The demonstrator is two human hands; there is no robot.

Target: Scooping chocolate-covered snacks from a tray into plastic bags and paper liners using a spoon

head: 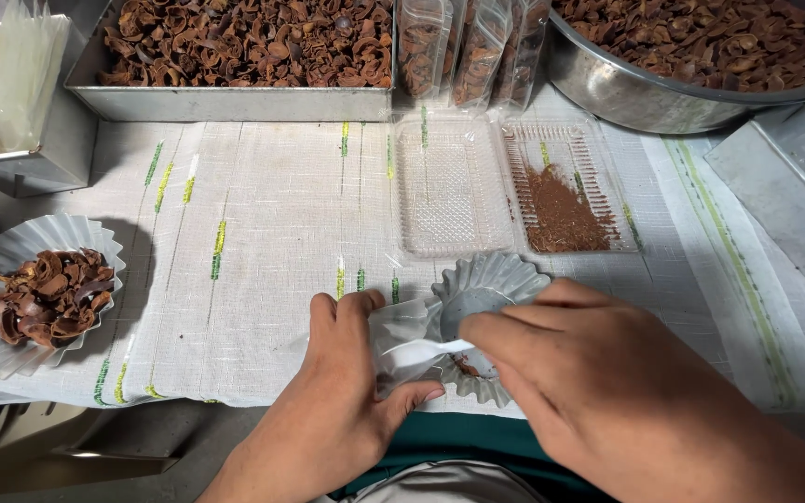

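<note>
— What are the hands doing?

— The left hand [342, 373] grips a small clear plastic pouch [401, 340] at the near edge of the table [272, 205], thumb and fingers closed on it. The right hand [561, 363] pinches the pouch's mouth from the other side, and its fingers lie over a fluted metal cup [486, 284] that sits tipped against the pouch. The two hands are close together, both clamped on the pouch.

— Anything in that cup?

— It looks nearly bare; a few brown crumbs show at its lower edge.

— And around them?

— A second fluted cup [11, 251] stands well to the left, holding curled brown dried husks [53, 298]. Beyond the hands lies an open clear plastic tray [449, 186], its right half carrying reddish-brown powder [561, 214]. At the far edge a rectangular metal tray [235, 102] is piled with the same husks, filled pouches [472, 47] lean beside it, and a round steel bowl [626, 93] of husks sits far right. A pale woven cloth [272, 242] with green and yellow dashes covers the table.
</note>
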